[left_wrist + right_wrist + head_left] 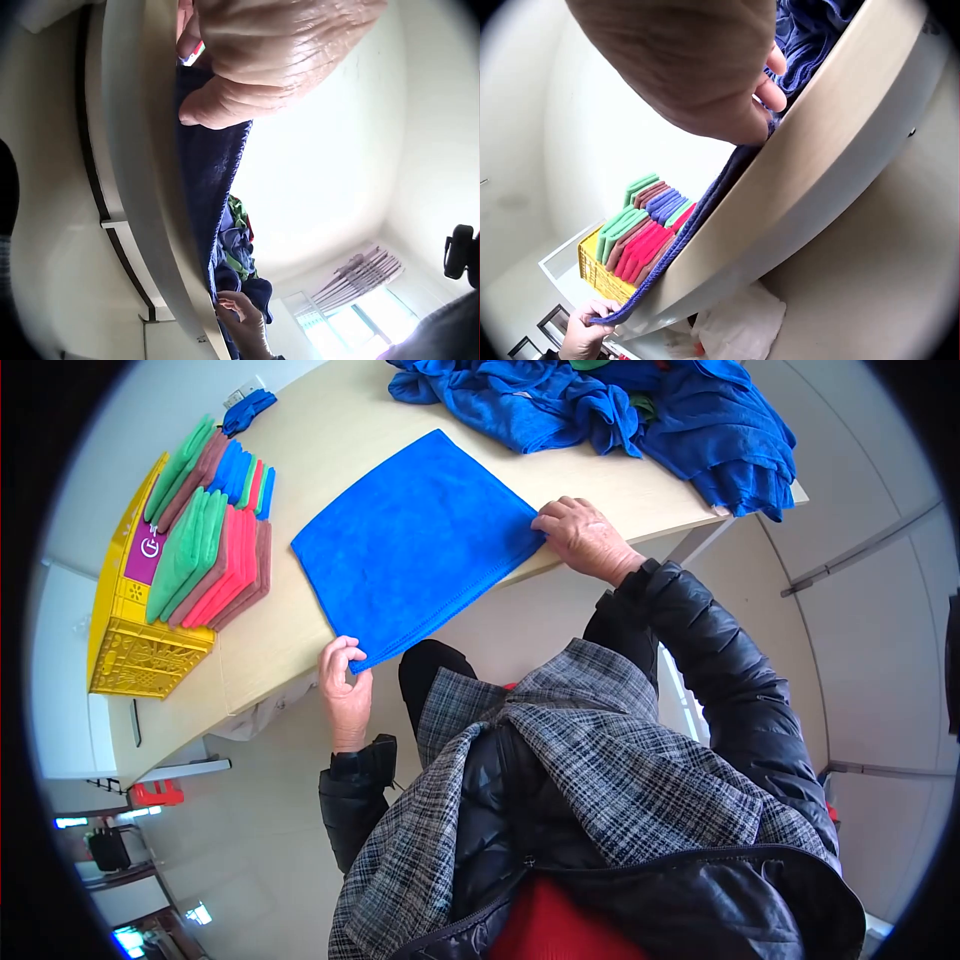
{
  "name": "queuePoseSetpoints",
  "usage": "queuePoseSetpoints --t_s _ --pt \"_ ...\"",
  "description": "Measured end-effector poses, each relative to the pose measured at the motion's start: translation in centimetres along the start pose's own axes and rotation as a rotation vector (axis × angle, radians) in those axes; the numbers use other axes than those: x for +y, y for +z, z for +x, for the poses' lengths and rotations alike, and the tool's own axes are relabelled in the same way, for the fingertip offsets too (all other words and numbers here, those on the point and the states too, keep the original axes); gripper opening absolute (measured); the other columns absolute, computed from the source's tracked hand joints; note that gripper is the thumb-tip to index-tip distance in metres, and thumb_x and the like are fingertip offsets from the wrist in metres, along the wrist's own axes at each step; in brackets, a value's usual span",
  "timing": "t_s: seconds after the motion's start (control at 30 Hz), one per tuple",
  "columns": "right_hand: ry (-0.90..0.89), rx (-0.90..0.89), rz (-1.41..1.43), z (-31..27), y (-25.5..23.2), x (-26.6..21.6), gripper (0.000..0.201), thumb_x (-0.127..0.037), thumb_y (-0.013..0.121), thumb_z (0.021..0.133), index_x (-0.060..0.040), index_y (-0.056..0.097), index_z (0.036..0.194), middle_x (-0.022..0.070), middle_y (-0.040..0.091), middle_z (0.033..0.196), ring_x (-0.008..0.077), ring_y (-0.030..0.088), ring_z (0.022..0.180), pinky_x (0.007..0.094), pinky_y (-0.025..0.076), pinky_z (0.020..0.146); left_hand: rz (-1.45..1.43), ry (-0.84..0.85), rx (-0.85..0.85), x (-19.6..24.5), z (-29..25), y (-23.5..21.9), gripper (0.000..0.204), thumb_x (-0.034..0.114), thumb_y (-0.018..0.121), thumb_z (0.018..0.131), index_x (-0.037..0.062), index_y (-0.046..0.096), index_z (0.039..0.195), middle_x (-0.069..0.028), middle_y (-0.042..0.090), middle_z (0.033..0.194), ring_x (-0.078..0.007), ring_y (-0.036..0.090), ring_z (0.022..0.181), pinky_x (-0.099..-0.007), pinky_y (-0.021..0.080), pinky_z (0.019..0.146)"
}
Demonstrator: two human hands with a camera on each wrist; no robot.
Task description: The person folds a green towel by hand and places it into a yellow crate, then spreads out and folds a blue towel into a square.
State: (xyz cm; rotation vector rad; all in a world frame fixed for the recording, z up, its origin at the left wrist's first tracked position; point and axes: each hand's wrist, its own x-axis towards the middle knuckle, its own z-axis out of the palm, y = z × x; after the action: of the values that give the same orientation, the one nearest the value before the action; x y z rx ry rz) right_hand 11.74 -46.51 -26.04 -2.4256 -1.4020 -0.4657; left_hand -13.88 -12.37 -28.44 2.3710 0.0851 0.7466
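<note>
Here on the pale wooden table (265, 655) the yellow latticed plastic basket (150, 663) stands packed with folded green, brown, red and blue cloths (208, 550), while the smooth bright-blue four-sided cloth (415, 545) lies spread beside it, left hand (345, 685) and right hand (588, 542) each pinching a near corner, fingers nearly closed.

Indoor room, perhaps small workroom or home, cannot tell which: pale-topped table (268, 655), yellow basket (150, 660) of folded cloths (190, 555), blue cloth heap (530, 410), white wall (435, 97) with socket (243, 392), curtain (364, 276), window (356, 322)
</note>
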Motion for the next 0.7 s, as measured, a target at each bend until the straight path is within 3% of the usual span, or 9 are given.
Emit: queuePoseSetpoints --t_s 0.4,0.57,0.7 --pt "-0.067 -0.037 -0.122 1.9 -1.0 0.3 0.008 -0.004 0.060 0.086 -0.0059 0.062 0.093 0.0089 0.063 0.095 0.0278 0.062 0.095 0.0393 0.049 0.088 -0.031 0.004 0.017 0.2 0.4 0.0 0.026 -0.016 0.061 0.071 0.0023 0.055 0.087 -0.0115 0.062 0.101 -0.0274 0.061 0.100 -0.0355 0.047 0.093" --pt "-0.089 0.025 -0.113 0.5 -2.2 0.2 0.012 -0.002 0.060 0.083 -0.0071 0.061 0.095 0.0086 0.060 0.094 0.0273 0.061 0.096 0.0390 0.048 0.089 -0.052 0.012 0.016 -0.6 0.3 0.2 0.028 -0.017 0.059 0.068 0.0025 0.055 0.087 -0.0110 0.061 0.098 -0.0270 0.060 0.096 -0.0352 0.047 0.091" --pt "-0.090 -0.089 -0.124 -0.9 -1.1 0.3 0.014 -0.002 0.060 0.084 -0.0074 0.060 0.097 0.0090 0.060 0.097 0.0270 0.060 0.098 0.0387 0.048 0.089 -0.003 0.041 0.030 -0.6 0.4 0.1 0.029 -0.018 0.056 0.066 0.0028 0.055 0.087 -0.0106 0.060 0.096 -0.0266 0.059 0.094 -0.0350 0.047 0.090"
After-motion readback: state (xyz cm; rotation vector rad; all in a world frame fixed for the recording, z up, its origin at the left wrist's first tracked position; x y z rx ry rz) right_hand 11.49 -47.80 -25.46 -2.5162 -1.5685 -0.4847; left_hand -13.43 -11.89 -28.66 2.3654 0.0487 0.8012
